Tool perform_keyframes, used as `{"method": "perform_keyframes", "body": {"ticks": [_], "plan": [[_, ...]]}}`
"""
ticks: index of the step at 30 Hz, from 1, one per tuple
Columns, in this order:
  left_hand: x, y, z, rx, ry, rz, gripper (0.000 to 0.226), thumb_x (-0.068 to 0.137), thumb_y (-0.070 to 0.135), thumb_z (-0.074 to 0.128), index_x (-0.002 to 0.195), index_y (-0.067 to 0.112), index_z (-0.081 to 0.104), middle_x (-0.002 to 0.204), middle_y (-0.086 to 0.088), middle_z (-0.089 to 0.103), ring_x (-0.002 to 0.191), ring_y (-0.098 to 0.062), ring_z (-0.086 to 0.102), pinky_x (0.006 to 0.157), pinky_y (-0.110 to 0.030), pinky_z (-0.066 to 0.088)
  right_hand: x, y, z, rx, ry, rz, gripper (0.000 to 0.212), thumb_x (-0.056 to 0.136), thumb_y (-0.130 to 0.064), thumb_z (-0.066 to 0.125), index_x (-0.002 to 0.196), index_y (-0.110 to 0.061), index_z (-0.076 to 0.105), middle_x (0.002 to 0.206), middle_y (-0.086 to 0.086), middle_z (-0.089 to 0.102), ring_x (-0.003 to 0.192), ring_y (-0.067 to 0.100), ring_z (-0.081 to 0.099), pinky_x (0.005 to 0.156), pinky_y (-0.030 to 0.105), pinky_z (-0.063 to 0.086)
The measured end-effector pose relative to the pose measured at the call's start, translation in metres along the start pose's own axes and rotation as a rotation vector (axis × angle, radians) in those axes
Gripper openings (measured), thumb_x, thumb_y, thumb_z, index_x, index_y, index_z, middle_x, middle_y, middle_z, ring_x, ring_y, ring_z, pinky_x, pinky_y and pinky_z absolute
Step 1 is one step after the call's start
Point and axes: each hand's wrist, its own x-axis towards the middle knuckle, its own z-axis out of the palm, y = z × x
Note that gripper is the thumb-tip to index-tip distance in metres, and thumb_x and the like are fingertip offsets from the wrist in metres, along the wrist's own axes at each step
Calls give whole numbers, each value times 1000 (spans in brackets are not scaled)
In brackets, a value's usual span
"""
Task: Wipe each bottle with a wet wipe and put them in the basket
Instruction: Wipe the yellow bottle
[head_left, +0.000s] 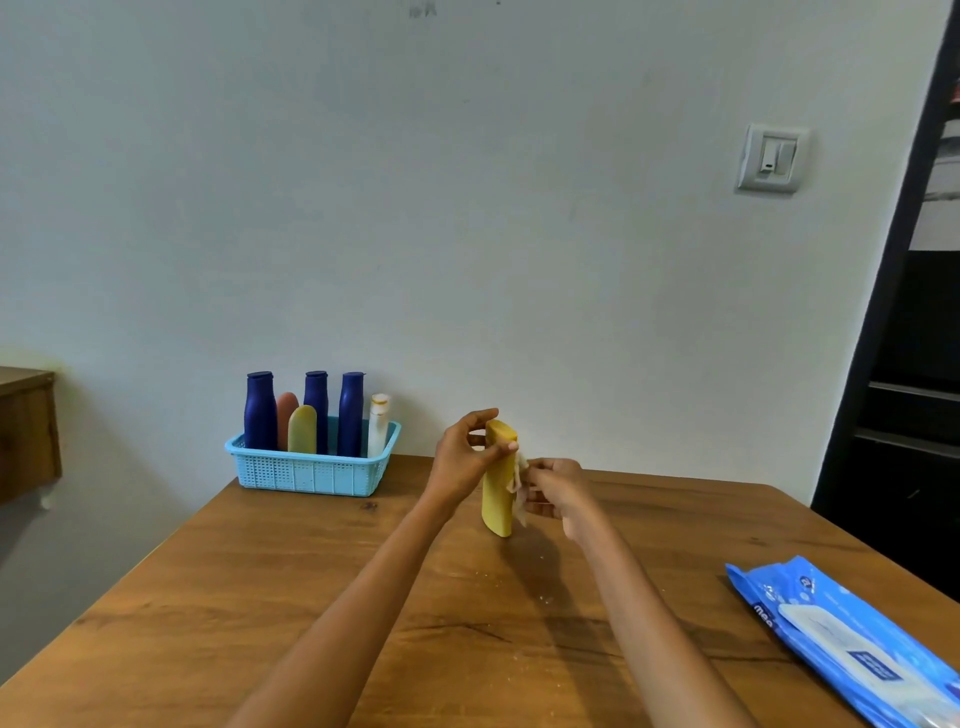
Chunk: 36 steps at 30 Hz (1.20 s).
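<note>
The yellow bottle (497, 480) is held upright above the middle of the counter (311, 597), its base apparently just clear of the wood. It looks like smooth moulded plastic, stiff and probably light, and with a damp wipe working over it the skin is likely slippery, so a hold near the narrower top end seems the safer place. The left hand (462, 457) has it there, fingers (506, 447) closed around the upper part. The right hand (553, 491) presses a crumpled wet wipe (519, 486) against the bottle's right side, its fingers pinched on the soft, limp cloth.

The blue basket (311, 473) sits at the far left corner of the counter against the wall, well apart from the hands. It already carries three dark blue bottles (260, 410), a pink one, a pale yellow one and a white one, so free room inside looks tight; the near right part seems the likeliest gap. The wipe pack (852, 644) lies near the right edge, partly overhanging the view. Between hands and basket the wood is bare.
</note>
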Motion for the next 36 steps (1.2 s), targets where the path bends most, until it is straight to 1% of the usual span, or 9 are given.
{"method": "perform_keyframes", "body": {"ticks": [3,7,11,15,20,24,29,33,36], "plan": [[0,1,3,146,65,31,52,75,32,76,123,24,57,120,2,54,96,-10,54,85,-32,51,1,-9,1,110,41,-59,10,92,-13,57,88,-11,66,76,7,61,62,16,53,59,27,46],[-1,6,6,373,137,39,53,73,45,74,120,28,58,117,3,51,97,-10,54,78,-30,48,-1,-31,4,366,67,-142,13,92,-9,56,102,-11,65,86,6,65,69,16,61,61,26,54],[-3,8,4,450,188,24,51,74,47,72,120,28,59,117,1,49,102,-13,56,73,-26,42,-3,-29,7,293,74,-200,17,92,-13,57,107,-10,65,95,9,67,72,17,64,60,26,54],[2,6,0,414,75,52,52,80,37,70,128,22,55,120,-3,51,104,-15,55,81,-26,45,-3,-18,5,393,18,-104,16,93,-12,57,106,-6,64,90,9,67,73,18,65,60,24,56],[11,8,-10,301,-153,23,49,87,16,64,134,16,49,126,-8,52,105,-20,55,89,-36,52,3,-13,0,430,168,-80,17,90,-10,60,108,-8,61,96,9,65,86,23,66,64,28,57],[13,9,-11,207,-121,-17,42,84,12,68,124,13,58,110,-11,61,99,-24,61,80,-38,57,4,-10,3,359,252,-135,13,89,-13,63,102,-13,62,94,5,65,84,19,66,64,27,57],[9,9,-1,103,-16,-89,38,76,18,77,110,9,65,92,-6,66,80,-20,68,65,-31,59,1,-6,21,100,361,-318,18,85,-36,67,79,-19,68,76,-7,70,76,12,66,70,35,58],[10,7,-3,54,-76,-121,39,80,18,73,115,4,64,97,-8,67,86,-19,67,65,-27,59,6,2,17,47,308,-223,20,82,-29,65,68,-15,66,65,-2,66,72,19,64,68,37,55],[11,9,-7,19,-140,-153,38,84,17,68,118,1,60,99,-6,63,88,-18,64,63,-23,57,10,11,14,-11,293,-172,17,85,-27,62,72,-16,64,73,1,65,75,21,64,69,37,57]]}}
